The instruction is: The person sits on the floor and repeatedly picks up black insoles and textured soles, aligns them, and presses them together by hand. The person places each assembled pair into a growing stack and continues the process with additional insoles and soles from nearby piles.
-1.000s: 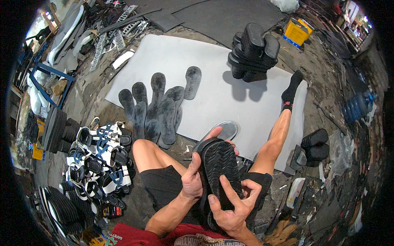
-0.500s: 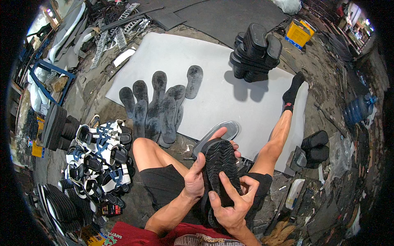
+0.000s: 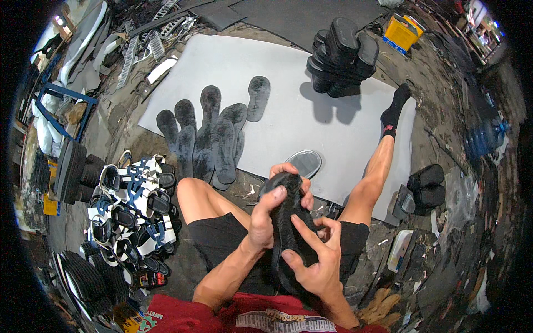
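Observation:
Above my lap I hold a black shoe sole (image 3: 287, 225) with a zigzag tread. My left hand (image 3: 262, 217) is closed round its far end, the thumb pressing on one edge and the fingertips showing past the other. My right hand (image 3: 323, 261) grips the near part, forefinger and thumb stretched along the tread side. Beyond the hands, a dark sole-shaped piece with a shiny rim (image 3: 306, 163) rests at the edge of a white sheet (image 3: 283, 141). Several flat, dark insole pieces (image 3: 210, 127) lie overlapping at the sheet's left side.
Black soles (image 3: 343, 58) are stacked at the sheet's far right. White, black and blue sandals (image 3: 136, 208) are heaped on my left, near more piled soles (image 3: 89, 277). A yellow container (image 3: 403, 33) stands far right; two black soles (image 3: 426, 186) lie right of my outstretched leg.
The sole has turned, so its tread now faces more sideways. My left thumb has come over its far end. The whole view has shifted slightly, with the sheet now higher in it.

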`<move>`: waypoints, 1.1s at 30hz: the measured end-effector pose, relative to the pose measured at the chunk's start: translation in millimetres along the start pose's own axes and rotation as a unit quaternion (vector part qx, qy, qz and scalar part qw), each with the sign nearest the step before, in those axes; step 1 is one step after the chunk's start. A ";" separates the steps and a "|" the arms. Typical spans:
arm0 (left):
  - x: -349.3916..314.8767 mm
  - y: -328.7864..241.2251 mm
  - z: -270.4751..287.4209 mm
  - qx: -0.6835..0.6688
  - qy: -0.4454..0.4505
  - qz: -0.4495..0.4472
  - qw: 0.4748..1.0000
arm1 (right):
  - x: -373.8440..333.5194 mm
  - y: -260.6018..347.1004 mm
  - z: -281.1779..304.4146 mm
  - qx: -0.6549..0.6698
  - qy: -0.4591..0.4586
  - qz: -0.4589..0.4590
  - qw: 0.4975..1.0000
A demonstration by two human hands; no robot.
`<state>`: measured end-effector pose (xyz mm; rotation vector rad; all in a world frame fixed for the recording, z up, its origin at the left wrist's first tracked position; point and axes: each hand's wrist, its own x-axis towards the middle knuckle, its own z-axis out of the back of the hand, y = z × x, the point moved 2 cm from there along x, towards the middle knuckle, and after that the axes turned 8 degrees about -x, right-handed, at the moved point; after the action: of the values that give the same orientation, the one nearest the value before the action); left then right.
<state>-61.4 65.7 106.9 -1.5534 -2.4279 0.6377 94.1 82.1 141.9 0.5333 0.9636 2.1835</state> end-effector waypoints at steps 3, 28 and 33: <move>8.8 -15.8 5.0 -0.009 -0.013 -0.056 0.998 | -3.4 -16.1 0.5 0.059 0.012 -0.073 0.996; -76.2 82.3 40.1 -0.124 0.083 0.488 0.860 | 12.2 -102.3 99.4 0.087 -0.160 -0.087 0.979; -86.8 77.3 39.2 -0.151 0.076 0.489 0.856 | 15.0 -86.2 106.5 0.019 -0.147 -0.088 0.985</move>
<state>24.5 5.5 43.2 -2.8375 -1.5147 0.2146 183.6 186.8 146.0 0.7370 0.8581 1.8700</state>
